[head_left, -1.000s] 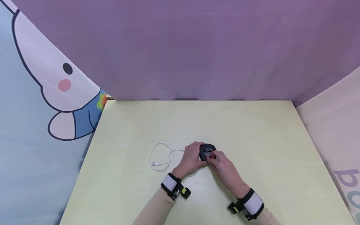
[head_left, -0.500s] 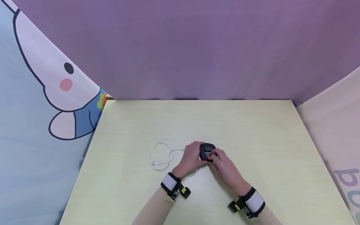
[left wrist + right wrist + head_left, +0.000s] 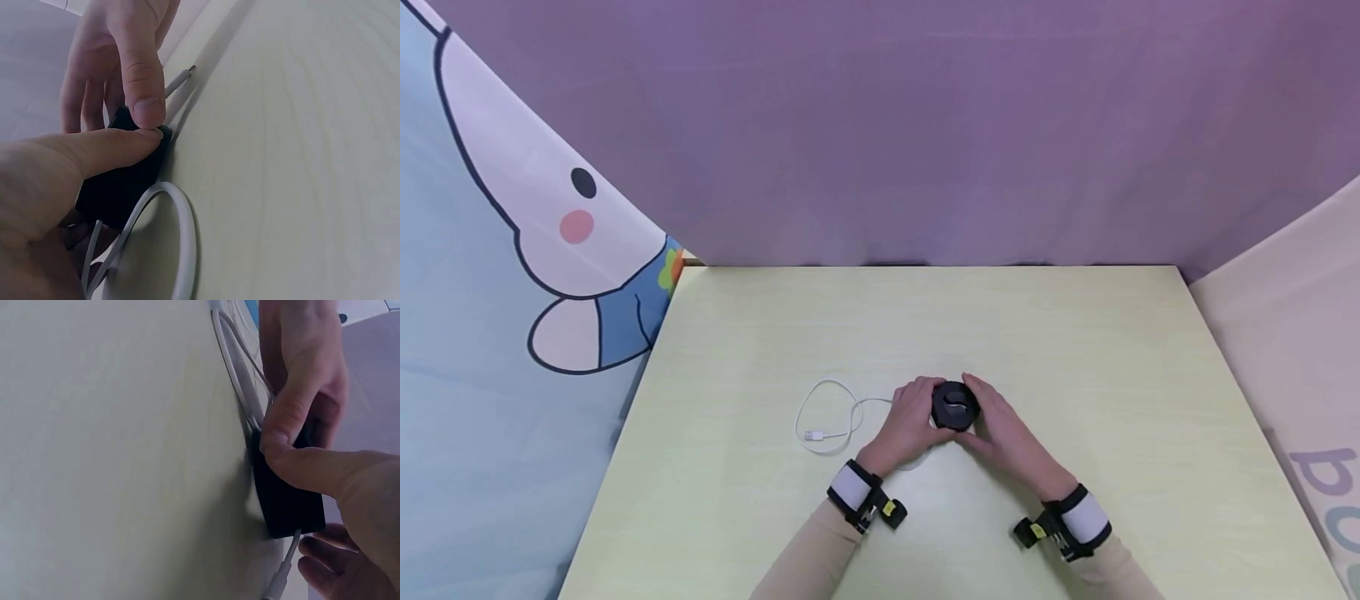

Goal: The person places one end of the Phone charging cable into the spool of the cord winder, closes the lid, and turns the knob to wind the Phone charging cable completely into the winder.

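A small black many-sided case (image 3: pixel 955 406) with a raised curved piece on its top face sits near the middle of the table. My left hand (image 3: pixel 912 425) grips its left side, thumb along the near edge and fingers at the far edge. Round the right side curls my right hand (image 3: pixel 1006 437). In both wrist views the two thumbs meet at the near side of the case. A thin white cable (image 3: pixel 829 382) leaves the case on the left, loops and ends in a USB plug (image 3: pixel 815 435). From its other side sticks a short slim white connector (image 3: pixel 180 81).
The pale wooden table (image 3: pixel 1075 333) stretches around the hands. A purple curtain (image 3: pixel 940 133) hangs behind its far edge, with a blue printed sheet (image 3: pixel 467 467) on the left and a pale one (image 3: pixel 1292 333) on the right. More white cable (image 3: pixel 228 362) lies close by the left hand.
My right hand has shifted from pinching at the top of the case to gripping its right side. The top now shows uncovered. The left hand and the cable loop stay put.
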`<state>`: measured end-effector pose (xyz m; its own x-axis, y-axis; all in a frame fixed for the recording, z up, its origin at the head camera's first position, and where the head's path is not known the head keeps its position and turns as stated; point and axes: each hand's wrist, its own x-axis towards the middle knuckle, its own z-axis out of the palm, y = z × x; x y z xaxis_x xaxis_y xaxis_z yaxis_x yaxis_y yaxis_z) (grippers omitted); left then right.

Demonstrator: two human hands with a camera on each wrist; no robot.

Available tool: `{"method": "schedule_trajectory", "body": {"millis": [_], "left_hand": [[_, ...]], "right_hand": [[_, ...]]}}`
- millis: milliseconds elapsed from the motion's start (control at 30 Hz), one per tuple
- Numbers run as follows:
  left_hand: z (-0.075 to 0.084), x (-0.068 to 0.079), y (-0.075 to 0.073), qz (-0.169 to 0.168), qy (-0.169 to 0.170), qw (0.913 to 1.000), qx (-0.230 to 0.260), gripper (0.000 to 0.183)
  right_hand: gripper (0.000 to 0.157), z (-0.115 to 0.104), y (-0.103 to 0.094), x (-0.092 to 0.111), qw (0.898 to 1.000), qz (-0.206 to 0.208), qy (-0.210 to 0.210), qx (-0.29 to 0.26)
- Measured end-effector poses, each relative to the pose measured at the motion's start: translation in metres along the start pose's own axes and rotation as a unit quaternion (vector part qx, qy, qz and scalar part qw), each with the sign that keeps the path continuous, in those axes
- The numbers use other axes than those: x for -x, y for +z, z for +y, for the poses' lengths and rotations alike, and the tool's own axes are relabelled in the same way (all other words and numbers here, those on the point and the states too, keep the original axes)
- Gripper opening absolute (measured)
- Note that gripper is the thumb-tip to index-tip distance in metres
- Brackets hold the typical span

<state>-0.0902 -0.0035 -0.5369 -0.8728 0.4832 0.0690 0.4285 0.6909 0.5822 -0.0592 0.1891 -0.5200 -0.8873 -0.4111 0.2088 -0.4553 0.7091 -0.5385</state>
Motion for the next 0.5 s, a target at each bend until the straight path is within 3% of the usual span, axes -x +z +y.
{"method": "schedule_trajectory", "body": {"millis": [133, 367, 500], "left_hand": [[-0.001, 0.002, -0.001, 0.003, 0.011, 0.9999, -0.004, 0.083], [-0.001, 0.008, -0.009, 0.007, 0.026, 0.9982, -0.054, 0.097], [0.002, 0.016, -0.015, 0.063, 0.029, 0.9972, -0.03, 0.095]], "right_hand": [[0.084, 0.002, -0.002, -0.003, 1.0, -0.007, -0.005, -0.012], [0.086, 0.001, -0.001, -0.007, 1.0, 0.007, 0.002, -0.011], [0.087, -0.003, -0.002, -0.008, 0.999, 0.036, 0.002, -0.021]]}}
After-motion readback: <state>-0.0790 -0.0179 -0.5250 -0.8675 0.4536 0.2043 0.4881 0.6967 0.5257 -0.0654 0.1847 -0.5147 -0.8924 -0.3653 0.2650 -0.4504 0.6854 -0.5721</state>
